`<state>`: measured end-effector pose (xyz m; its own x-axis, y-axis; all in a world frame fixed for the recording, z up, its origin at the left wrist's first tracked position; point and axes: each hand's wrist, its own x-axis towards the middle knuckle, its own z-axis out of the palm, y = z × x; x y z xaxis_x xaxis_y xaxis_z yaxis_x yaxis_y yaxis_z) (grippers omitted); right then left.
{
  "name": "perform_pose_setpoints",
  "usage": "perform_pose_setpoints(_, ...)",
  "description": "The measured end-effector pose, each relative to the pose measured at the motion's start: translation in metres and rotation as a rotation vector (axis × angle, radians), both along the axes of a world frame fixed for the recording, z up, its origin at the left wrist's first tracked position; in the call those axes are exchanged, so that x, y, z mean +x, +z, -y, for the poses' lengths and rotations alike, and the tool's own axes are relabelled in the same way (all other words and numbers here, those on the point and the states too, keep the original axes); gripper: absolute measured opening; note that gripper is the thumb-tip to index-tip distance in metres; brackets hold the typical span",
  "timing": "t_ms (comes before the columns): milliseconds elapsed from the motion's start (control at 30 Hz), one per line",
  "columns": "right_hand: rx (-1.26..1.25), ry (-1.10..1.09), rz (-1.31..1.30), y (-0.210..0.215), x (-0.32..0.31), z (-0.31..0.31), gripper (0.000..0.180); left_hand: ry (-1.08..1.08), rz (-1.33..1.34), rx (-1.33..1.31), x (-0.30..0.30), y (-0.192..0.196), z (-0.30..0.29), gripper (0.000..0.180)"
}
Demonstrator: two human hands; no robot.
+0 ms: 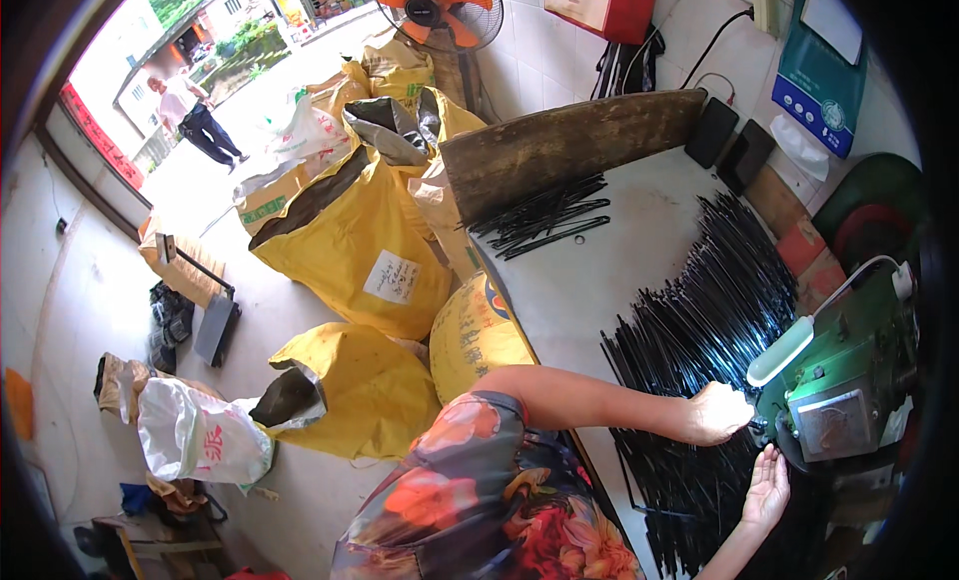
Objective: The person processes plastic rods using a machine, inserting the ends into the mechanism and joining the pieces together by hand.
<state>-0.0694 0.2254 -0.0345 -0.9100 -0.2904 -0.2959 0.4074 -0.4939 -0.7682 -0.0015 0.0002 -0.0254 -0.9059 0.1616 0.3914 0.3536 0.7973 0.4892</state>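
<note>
At the right side of the table, my left hand [721,414] is closed beside the green machine [834,415]. What its fingers hold, if anything, is too small and bright to make out. Just below it my right hand [767,490] is open, palm turned up, fingers stretched toward the machine's dark working part [761,427]. Under and around both hands lies a wide spread of thin black rods [689,320], side by side on the pale tabletop [559,310]. A white lamp [782,350] on a bent stem shines onto the rods next to my left hand.
A smaller pile of looped black rods [549,215] lies by the wooden board [569,145] at the table's far edge. Two dark phones [712,132] lean there. Yellow sacks [350,250] crowd the floor to the left. A fan [440,10] stands behind; a person [195,120] is outside.
</note>
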Motion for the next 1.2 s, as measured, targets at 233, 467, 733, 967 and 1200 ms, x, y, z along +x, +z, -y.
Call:
perform_pose_setpoints(233,-0.008,-0.01,-0.007,-0.008,-0.004,0.0,0.022,-0.009,0.001,-0.015,0.004,0.006,0.004,0.014)
perform_pose_setpoints(467,-0.02,-0.023,-0.016,-0.01,-0.007,0.001,0.026,-0.021,-0.028,-0.005,0.004,0.002,0.005,0.015)
perform_pose_setpoints(733,-0.033,-0.058,0.025,-0.008,-0.008,0.006,0.029,-0.012,-0.016,0.003,0.003,0.0,0.004,0.016)
perform_pose_setpoints(967,-0.039,-0.087,0.048,-0.005,-0.005,0.012,0.029,-0.027,0.006,-0.001,0.003,0.0,0.006,0.017)
perform_pose_setpoints(1200,-0.012,-0.106,0.05,0.002,-0.002,0.019,0.029,-0.018,-0.015,-0.012,0.003,-0.002,0.006,0.017)
